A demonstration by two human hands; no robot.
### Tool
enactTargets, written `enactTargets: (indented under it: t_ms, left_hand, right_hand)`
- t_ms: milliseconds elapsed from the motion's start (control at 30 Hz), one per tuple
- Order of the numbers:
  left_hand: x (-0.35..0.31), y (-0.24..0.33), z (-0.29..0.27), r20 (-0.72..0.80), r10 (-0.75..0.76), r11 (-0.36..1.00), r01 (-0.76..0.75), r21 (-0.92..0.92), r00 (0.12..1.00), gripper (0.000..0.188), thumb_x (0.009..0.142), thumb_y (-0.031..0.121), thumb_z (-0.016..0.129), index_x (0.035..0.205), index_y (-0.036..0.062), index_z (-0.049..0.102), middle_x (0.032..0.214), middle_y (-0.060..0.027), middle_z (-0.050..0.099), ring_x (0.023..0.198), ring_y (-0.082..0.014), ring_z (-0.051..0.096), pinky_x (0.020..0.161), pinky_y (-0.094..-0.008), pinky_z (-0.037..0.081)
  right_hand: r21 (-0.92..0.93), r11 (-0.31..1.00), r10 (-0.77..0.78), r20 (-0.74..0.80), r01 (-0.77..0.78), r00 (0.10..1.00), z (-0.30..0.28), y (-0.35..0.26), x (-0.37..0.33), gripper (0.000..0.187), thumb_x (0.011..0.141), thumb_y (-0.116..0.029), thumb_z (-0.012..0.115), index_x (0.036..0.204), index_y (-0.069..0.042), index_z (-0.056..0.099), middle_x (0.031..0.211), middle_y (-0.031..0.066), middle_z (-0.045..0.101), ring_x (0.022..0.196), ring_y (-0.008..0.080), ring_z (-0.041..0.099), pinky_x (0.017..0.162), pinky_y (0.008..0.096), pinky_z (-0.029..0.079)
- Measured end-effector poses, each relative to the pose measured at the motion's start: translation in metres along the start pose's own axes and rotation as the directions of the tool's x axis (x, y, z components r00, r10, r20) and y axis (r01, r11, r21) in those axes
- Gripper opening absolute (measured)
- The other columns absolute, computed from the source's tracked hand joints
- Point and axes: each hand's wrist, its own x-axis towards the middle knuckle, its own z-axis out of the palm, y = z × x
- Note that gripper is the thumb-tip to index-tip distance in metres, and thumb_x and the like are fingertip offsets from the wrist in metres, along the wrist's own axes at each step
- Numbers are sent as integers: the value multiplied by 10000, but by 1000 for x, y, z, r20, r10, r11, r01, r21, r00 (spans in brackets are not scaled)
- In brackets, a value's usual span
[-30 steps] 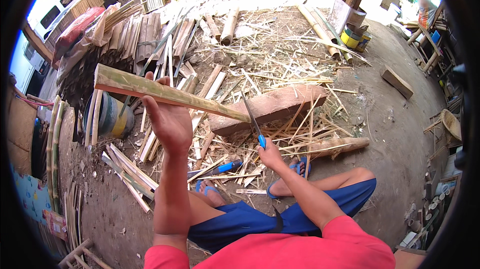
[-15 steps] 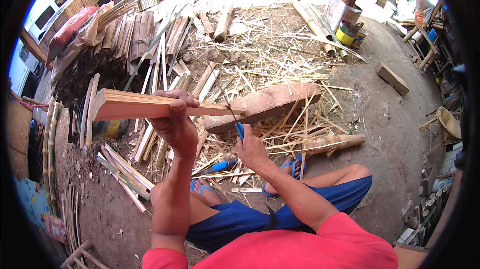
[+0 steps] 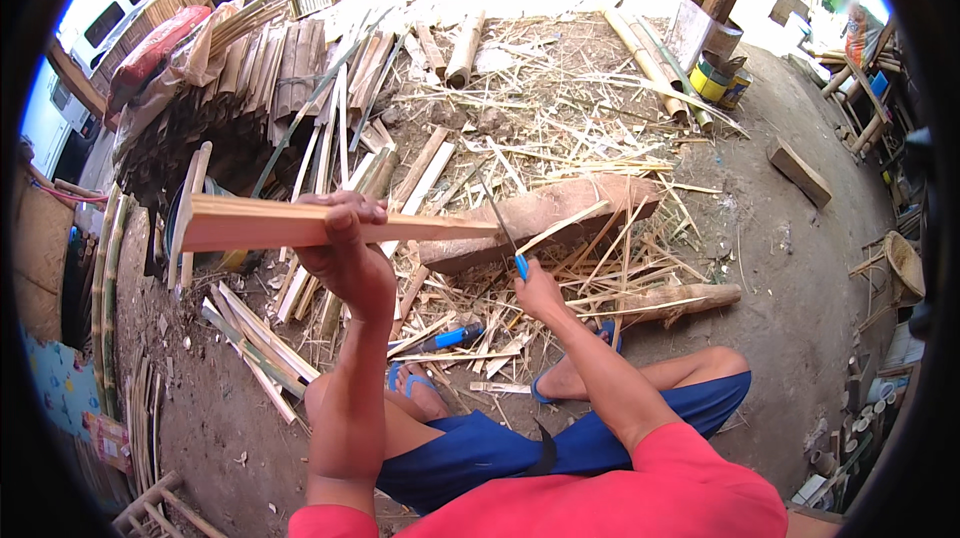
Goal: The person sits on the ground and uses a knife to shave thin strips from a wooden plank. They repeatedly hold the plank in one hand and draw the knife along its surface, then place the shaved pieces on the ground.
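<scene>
My left hand [image 3: 352,258] is wrapped round a long, pale, split bamboo slat [image 3: 250,224], wide at its left end and narrowing to the right. The slat's thin end reaches over a thick wooden block [image 3: 590,200] on the ground. In my right hand [image 3: 540,292] is a knife [image 3: 504,221] with a blue handle. Its dark narrow blade points up and away, right beside the slat's thin end. A thin pale sliver [image 3: 570,226] lies across the block, right of the blade. A blue-and-black tool [image 3: 450,337] lies on the ground near my left foot.
Bamboo shavings and strips [image 3: 560,128] litter the ground ahead. Split slats [image 3: 262,343] lie at the left, below a stack of bamboo pieces [image 3: 290,68]. A log [image 3: 680,302] lies to the right, a wooden plank [image 3: 798,172] farther off. Yellow cans [image 3: 712,80] stand by a post.
My right hand and the knife have moved right and slightly nearer me. A thin sliver now shows across the block. My left hand still grips the slat, which is turned slightly.
</scene>
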Motion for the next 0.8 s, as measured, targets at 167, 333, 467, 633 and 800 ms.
enactTargets:
  t_ms: [167, 333, 467, 633, 800]
  left_hand:
    - [-1, -7, -6, -75, -59, 998, 60, 11, 995, 263, 1018, 298, 573, 1099, 95, 427, 780, -12, 518, 725, -126, 519, 780, -367, 480]
    - [6, -9, -14, -75, -83, 996, 80, -39, 994, 256, 1016, 296, 578, 1101, 96, 444, 784, -18, 543, 746, -133, 544, 804, -376, 506]
    - [13, 3, -14, -64, -229, 973, 229, -9, 971, 349, 1021, 281, 569, 1271, 60, 467, 879, -44, 631, 829, -147, 606, 913, -453, 540]
    - [12, 6, -8, -125, -187, 972, 202, 123, 974, 304, 1030, 214, 543, 1252, 22, 468, 820, -25, 574, 760, -123, 575, 890, -399, 531]
    - [6, -8, -8, -114, -88, 996, 88, -1, 990, 159, 1030, 154, 540, 1134, 42, 495, 729, -4, 472, 670, -103, 465, 728, -314, 457]
  right_hand:
    - [204, 742, -570, -311, 639, 761, 12, -25, -53, 329, 933, -207, 598, 1181, -35, 466, 813, 276, 647, 778, 508, 632, 681, 574, 474]
    - [15, 996, -92, -87, 93, 992, 21, 12, -11, 295, 931, -200, 566, 1158, -41, 464, 930, 283, 678, 847, 483, 661, 752, 578, 515]
    - [-76, 995, 66, 26, -64, 997, 14, 38, 17, 329, 916, -196, 568, 1165, 3, 482, 981, 325, 673, 948, 480, 659, 834, 560, 510]
    - [81, 976, -207, 20, 204, 978, -8, -31, -35, 362, 940, -210, 557, 1222, -19, 437, 918, 326, 666, 868, 515, 646, 818, 584, 504]
    - [125, 768, -588, -251, 628, 769, 4, -63, -64, 333, 948, -197, 558, 1215, -39, 436, 876, 279, 681, 795, 512, 654, 736, 576, 524]
